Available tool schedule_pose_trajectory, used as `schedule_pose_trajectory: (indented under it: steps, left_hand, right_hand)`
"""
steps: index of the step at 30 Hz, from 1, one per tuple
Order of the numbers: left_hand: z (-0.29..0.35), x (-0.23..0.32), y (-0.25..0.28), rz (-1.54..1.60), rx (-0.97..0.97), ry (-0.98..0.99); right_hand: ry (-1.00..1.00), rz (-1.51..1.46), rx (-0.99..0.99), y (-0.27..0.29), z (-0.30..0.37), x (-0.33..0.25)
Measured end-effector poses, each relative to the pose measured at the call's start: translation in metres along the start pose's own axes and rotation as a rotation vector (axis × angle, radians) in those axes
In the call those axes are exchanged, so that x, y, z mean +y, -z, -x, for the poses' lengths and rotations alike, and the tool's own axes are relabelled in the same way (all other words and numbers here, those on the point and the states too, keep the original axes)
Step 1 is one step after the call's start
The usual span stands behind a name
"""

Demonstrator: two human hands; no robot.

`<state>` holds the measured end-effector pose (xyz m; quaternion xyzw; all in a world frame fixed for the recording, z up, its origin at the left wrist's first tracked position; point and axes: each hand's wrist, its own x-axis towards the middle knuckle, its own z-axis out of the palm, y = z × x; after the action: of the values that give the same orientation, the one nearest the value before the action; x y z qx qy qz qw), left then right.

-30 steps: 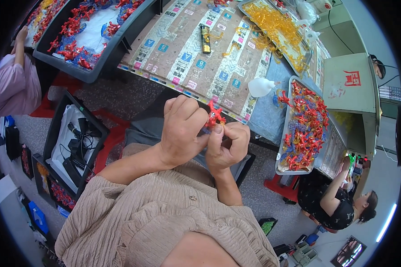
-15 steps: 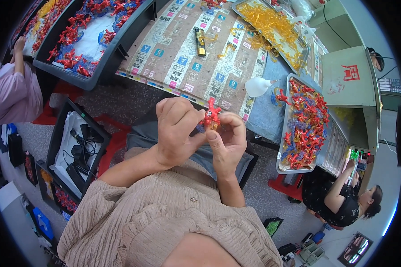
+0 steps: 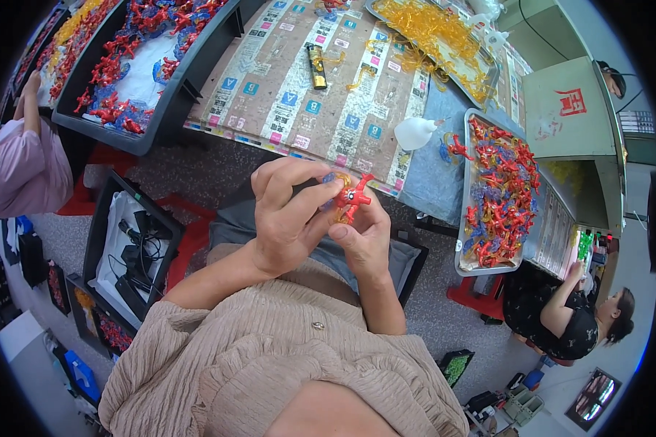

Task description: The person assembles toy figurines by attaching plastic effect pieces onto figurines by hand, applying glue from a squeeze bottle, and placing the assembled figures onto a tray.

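Over my lap, just off the table's near edge, I hold a small red plastic figurine (image 3: 354,197) with translucent yellow and blue parts. My left hand (image 3: 284,215) is closed on its blue-and-yellow side, thumb and fingers pinching. My right hand (image 3: 366,244) grips the red body from the other side, the thumb in front. Fingers cover part of the figurine. Beyond my hands, a white squeeze bottle (image 3: 415,134) with a thin nozzle lies on the table, beside another red-and-blue figurine (image 3: 455,148). A black-and-gold cylinder (image 3: 317,67) lies farther back near loose yellow pieces (image 3: 362,76).
A metal tray (image 3: 461,256) heaped with figurines is at right; another tray (image 3: 377,13) holds yellow pieces. At left stands a black crate (image 3: 149,135) of figurines. A lower crate (image 3: 98,240) contains cables. Co-workers sit at left (image 3: 29,171) and right (image 3: 561,313).
The figurine has turned in my fingers from upright to sideways, showing its blue and yellow parts to the left. My left fingers have shifted on it. The view has moved slightly.
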<state>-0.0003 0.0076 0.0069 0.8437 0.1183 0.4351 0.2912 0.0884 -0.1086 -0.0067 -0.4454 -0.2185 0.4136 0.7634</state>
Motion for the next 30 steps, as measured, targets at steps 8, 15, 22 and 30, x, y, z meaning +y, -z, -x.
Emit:
schedule_pose_trajectory:
  steps: [8, 15, 22, 30]
  left_hand:
    - [0.003, 0.000, -0.001, 0.016, 0.005, -0.014]
    - [0.005, -0.002, -0.003, -0.017, 0.001, -0.006]
    - [-0.010, -0.007, 0.003, -0.053, -0.093, 0.031]
    - [-0.020, -0.002, 0.005, -0.161, -0.223, 0.078]
  right_hand:
    - [0.040, 0.003, -0.046, 0.000, -0.004, -0.003]
    - [0.038, -0.032, -0.061, -0.001, -0.005, 0.001]
    - [-0.005, 0.013, 0.135, -0.002, -0.004, 0.008]
    - [0.430, 0.698, 0.363, -0.004, -0.001, 0.007]
